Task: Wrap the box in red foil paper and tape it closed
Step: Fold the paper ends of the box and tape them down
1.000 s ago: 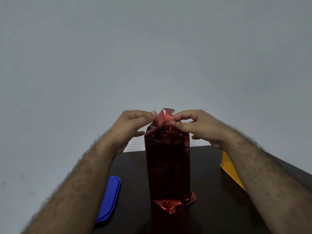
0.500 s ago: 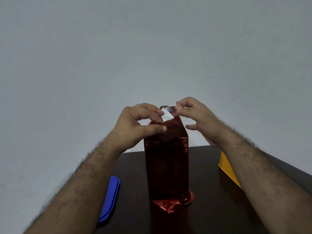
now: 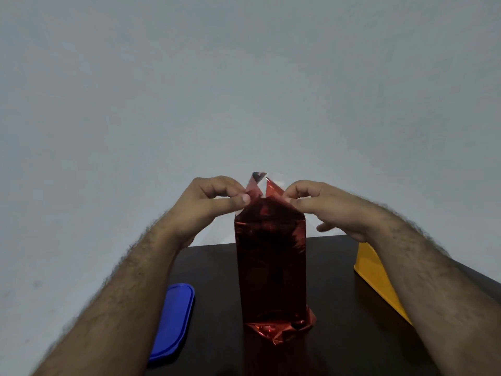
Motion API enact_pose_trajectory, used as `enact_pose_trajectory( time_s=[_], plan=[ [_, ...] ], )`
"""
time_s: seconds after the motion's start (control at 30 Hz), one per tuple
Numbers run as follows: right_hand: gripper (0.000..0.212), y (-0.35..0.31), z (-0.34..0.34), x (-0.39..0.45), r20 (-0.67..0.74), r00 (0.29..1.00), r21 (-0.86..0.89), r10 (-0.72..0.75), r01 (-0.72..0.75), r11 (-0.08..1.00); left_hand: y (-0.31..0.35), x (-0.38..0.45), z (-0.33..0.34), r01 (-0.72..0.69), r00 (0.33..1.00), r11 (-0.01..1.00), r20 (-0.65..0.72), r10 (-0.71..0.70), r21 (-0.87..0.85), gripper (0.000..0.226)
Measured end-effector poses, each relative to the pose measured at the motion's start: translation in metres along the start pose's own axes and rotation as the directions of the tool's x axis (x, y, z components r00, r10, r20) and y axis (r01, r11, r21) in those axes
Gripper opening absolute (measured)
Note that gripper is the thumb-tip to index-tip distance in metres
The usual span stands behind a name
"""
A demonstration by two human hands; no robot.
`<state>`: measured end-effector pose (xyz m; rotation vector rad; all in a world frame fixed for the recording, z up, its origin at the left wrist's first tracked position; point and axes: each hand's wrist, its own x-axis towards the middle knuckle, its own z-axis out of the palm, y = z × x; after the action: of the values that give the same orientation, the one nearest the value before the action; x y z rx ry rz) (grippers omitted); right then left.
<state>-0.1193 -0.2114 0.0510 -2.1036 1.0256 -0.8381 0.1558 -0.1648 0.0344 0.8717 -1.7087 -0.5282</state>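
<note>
A tall box wrapped in red foil paper stands upright on the dark table. Crumpled foil folds spread out at its base. At the top, two pointed foil flaps stick up, showing a silvery inner side. My left hand pinches the left flap between thumb and fingers at the box's top left corner. On the top right corner my right hand pinches the right flap the same way. No tape can be made out.
A blue plastic lid lies on the table to the left of the box. A yellow object sits at the right, partly behind my right forearm. A plain grey wall fills the background beyond the table's far edge.
Both hands have shifted from the top centre to the box's upper corners. The foil top, pressed together earlier, now stands as two separate flaps.
</note>
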Motion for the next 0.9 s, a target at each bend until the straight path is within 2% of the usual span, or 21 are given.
enact_pose_trajectory(
  time_s=[0.07,0.13,0.3,0.4,0.53,0.63,0.8,0.9],
  plan=[
    [0.017,0.000,0.001,-0.002,0.092,0.996,-0.020,0.015,-0.013,1.000,0.000,0.001,0.005,0.017,1.000,0.999,0.018,-0.018,0.033,0.039],
    [0.029,0.001,0.002,-0.002,0.120,0.993,-0.030,0.017,-0.013,0.999,0.001,0.000,0.010,0.026,0.999,0.999,0.028,-0.028,0.045,0.040],
    [0.036,0.009,0.003,0.002,0.078,0.996,-0.001,-0.037,0.037,0.999,-0.001,0.000,0.014,0.003,0.999,0.996,0.050,-0.008,0.094,0.033],
    [0.038,0.011,0.003,0.004,0.050,0.997,-0.003,-0.056,0.057,0.998,-0.004,0.000,0.017,-0.011,1.000,0.997,-0.006,0.012,0.072,0.029],
    [0.033,0.010,0.001,0.004,0.050,0.995,0.012,-0.085,0.084,0.996,-0.013,0.001,0.016,-0.005,0.989,1.000,-0.149,0.009,0.024,0.025],
    [0.019,0.008,0.002,0.003,0.032,0.998,0.077,-0.057,0.054,0.996,-0.016,0.000,0.015,-0.030,0.991,0.999,-0.130,0.028,-0.013,0.030],
    [0.016,0.006,0.009,0.005,-0.008,0.999,0.107,-0.050,0.050,0.993,-0.020,-0.002,0.018,-0.035,0.996,0.999,-0.083,0.032,-0.038,0.032],
    [0.025,0.008,0.013,0.007,-0.005,0.996,0.109,-0.086,0.086,0.990,-0.022,-0.001,0.020,-0.040,0.997,0.999,-0.073,0.037,-0.037,0.033]
  ],
)
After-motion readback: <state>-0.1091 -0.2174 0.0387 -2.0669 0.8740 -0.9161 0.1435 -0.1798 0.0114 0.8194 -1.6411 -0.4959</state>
